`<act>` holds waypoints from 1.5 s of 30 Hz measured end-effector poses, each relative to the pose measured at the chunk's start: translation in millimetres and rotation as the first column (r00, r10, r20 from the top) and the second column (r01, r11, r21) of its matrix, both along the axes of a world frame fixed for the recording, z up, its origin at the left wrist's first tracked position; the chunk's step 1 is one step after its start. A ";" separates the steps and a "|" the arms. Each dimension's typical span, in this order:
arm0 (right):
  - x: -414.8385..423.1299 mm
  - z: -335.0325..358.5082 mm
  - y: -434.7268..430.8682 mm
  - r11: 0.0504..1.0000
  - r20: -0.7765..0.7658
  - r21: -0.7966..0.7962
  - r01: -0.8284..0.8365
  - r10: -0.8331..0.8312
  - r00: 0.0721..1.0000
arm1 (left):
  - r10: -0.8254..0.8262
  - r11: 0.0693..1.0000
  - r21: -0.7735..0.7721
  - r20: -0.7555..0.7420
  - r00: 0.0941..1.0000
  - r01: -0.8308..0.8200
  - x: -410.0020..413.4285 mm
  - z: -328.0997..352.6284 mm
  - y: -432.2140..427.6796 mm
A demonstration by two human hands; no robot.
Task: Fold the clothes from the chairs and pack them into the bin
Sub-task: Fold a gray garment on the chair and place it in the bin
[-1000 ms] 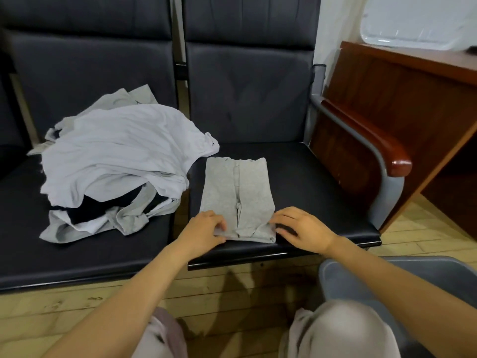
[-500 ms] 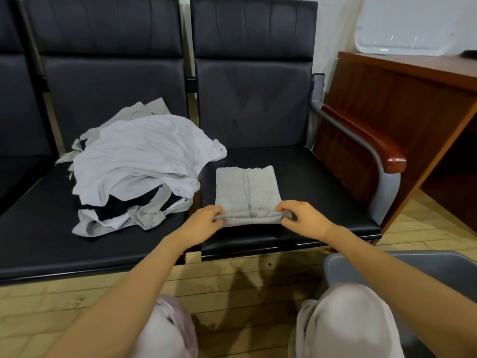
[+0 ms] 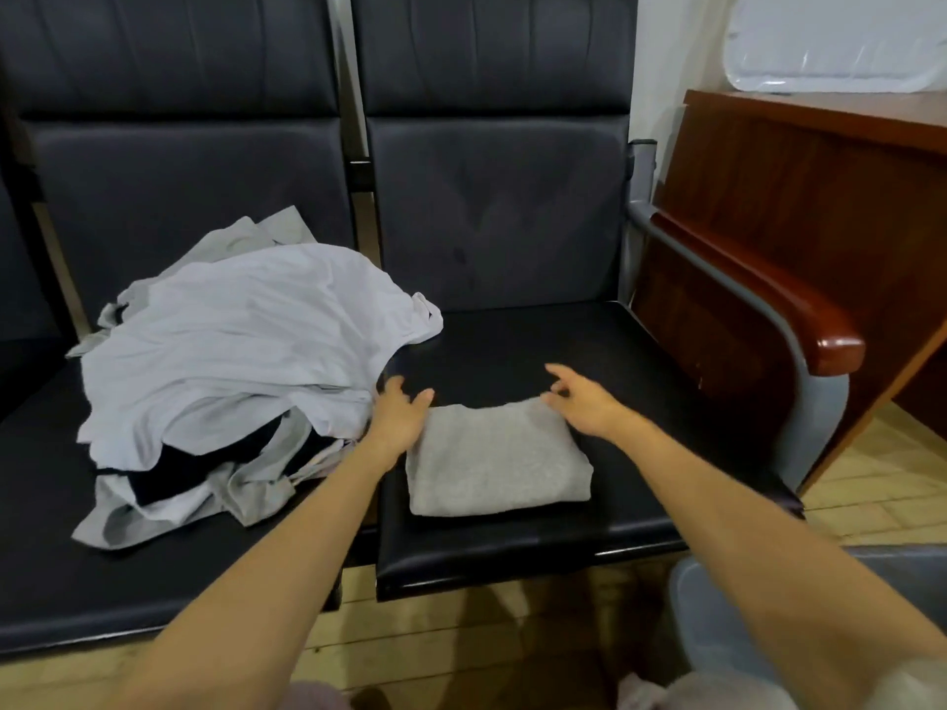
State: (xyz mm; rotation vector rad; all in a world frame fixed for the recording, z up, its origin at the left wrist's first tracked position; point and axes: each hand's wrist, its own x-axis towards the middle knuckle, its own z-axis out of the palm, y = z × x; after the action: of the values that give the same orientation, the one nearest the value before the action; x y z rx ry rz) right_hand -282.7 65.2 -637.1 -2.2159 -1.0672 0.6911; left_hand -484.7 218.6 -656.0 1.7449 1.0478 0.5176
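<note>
**Folded bundle may spring open on its way to the bin**

The small folded light-grey knit garment [image 3: 494, 461] lies flat on the right-hand black padded chair seat [image 3: 512, 340], close to the seat's front edge. Both hands are at the bundle's far edge, fingers spread wide and gripping nothing. The left hand [image 3: 402, 417] is at the far left corner and the right hand [image 3: 584, 402] is over the far right corner; whether either presses the cloth I cannot tell.

The main risk is in the lift. Soft knit layers taken by one edge, or by the top layer alone, would likely slide apart and undo the fold, so both hands should go underneath.

The left hand is also just beside the loose heap of white, grey and black unfolded clothes [image 3: 241, 361], which spills over the gap onto this seat. A careless sweep could catch a hem and drag part of the heap towards the floor.

The grey plastic bin [image 3: 712, 627] stands low at the right, largely hidden by the right forearm, so a blind drop could land on its rim and tumble open
</note>
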 end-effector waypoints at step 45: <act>-70.9 -52.3 -27.3 0.985 0.312 -0.072 0.156 -0.127 0.942 | 0.147 0.946 0.324 -0.505 0.850 0.029 -17.2 -34.6 -70.5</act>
State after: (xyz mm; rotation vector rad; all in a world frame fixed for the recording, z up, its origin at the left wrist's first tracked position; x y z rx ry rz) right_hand -353.6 37.9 -689.3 -2.5132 -1.0228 0.3478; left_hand -502.0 148.1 -690.7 2.2236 1.4672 0.2539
